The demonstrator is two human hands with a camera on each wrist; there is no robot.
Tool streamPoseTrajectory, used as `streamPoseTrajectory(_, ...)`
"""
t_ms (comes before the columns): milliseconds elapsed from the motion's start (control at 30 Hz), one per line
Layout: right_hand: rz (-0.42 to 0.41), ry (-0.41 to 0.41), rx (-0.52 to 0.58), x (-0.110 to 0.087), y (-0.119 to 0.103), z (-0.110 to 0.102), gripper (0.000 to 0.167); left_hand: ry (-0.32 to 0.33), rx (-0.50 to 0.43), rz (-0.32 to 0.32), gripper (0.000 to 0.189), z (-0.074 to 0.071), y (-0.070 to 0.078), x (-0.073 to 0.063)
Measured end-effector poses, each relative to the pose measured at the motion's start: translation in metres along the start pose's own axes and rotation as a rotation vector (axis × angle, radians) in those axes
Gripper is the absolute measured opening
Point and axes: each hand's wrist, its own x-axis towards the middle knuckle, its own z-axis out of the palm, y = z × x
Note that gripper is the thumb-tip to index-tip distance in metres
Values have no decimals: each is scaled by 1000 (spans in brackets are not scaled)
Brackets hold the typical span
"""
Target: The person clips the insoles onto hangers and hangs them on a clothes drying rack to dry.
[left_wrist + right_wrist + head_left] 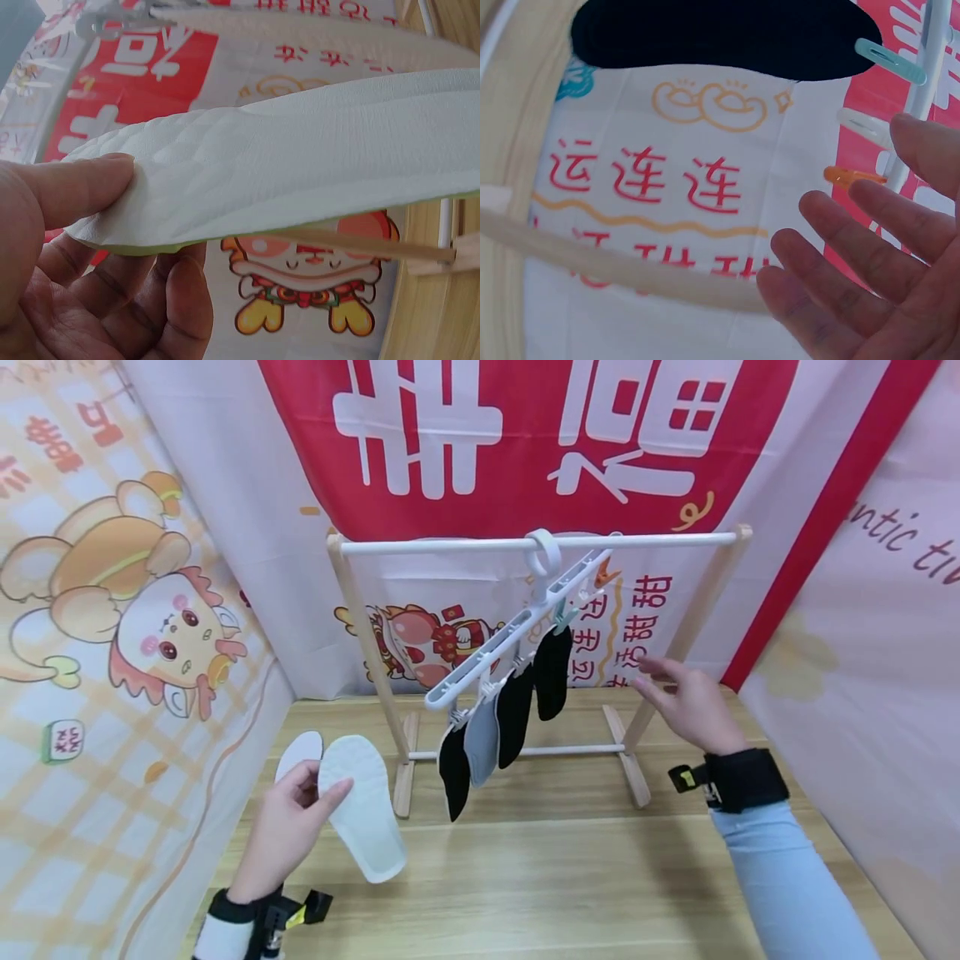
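Observation:
My left hand (288, 827) pinches a white insole (363, 814) by its wider end, thumb on top and fingers beneath. Its quilted face and greenish edge show in the left wrist view. Another white insole (302, 752) shows partly behind that hand. A white clip hanger (517, 631) hangs from the rack's rod, with several insoles clipped along it, among them a grey insole (482, 743) and a black insole (553, 672). My right hand (686, 706) is raised, fingers spread and holding nothing, near the rack's right post. An orange clip (847, 176) and a teal clip (891, 60) show near its fingers in that wrist view.
The rack has a white top rod (450, 545), a wooden left post (371, 647), a right post (693, 606) and feet on a wood-grain surface (525, 877). Printed cloth (150, 610) hangs at the left, behind and at the right.

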Motion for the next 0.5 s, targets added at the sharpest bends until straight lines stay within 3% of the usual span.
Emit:
streamPoseTrajectory(300, 57, -31, 102, 57, -24, -13, 57, -51, -45, 70, 13, 19, 32, -26)
streamPoseTrajectory(500, 117, -99, 136, 90, -38, -16, 68, -98, -149, 121, 13, 36, 47, -40)
